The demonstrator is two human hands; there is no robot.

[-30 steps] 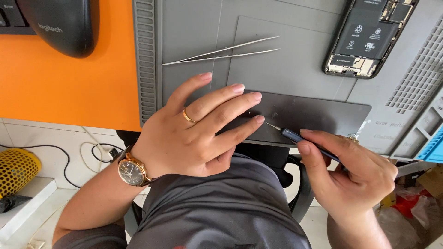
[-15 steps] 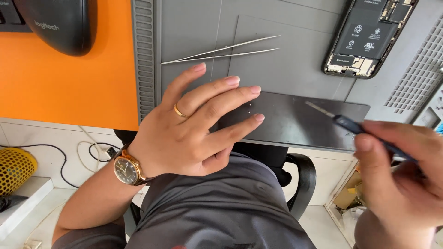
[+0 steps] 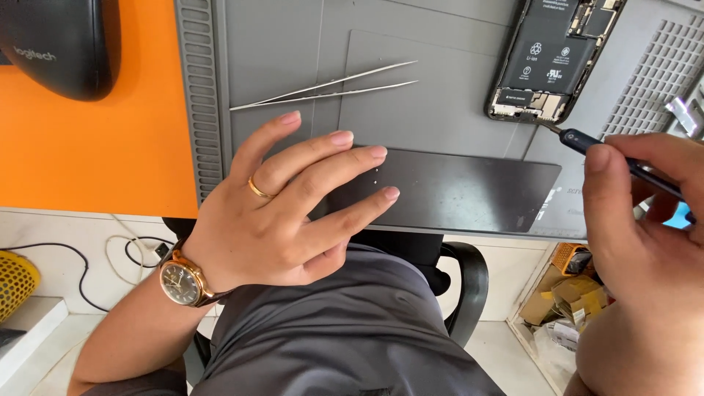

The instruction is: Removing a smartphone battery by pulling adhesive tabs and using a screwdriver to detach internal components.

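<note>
- Left hand [image 3: 286,213] is laid flat, fingers spread, nothing gripped; fingertips [image 3: 375,152] are pressed on the near-left part of the dark plate [image 3: 469,192] at the front of the grey mat [image 3: 279,51].
- A few tiny pale specks, prob. screws [image 3: 376,176], are seen on the plate just beside those fingertips; too small to be sure.
- Right hand [image 3: 645,249] is closed around a thin dark screwdriver [image 3: 623,163], pinched w/ thumb on top, pen-style.
- Driver tip is pointed at the lower corner of the opened phone [image 3: 554,59], which is lying at the far right of the mat, insides up; contact w/ the phone can't be confirmed.
- Tweezers [image 3: 330,86] are left lying on the mat, apart from both hands.
- To do it well (judgement): the tip should be seated square in the screw head before any turning, driver kept upright, light downward pressure only.
- Plate should be kept pinned by the left hand so the specks aren't jolted off.
- Slip risk: the tip is close to bare parts at the phone's lower edge, so short, slow turns are advised.
</note>
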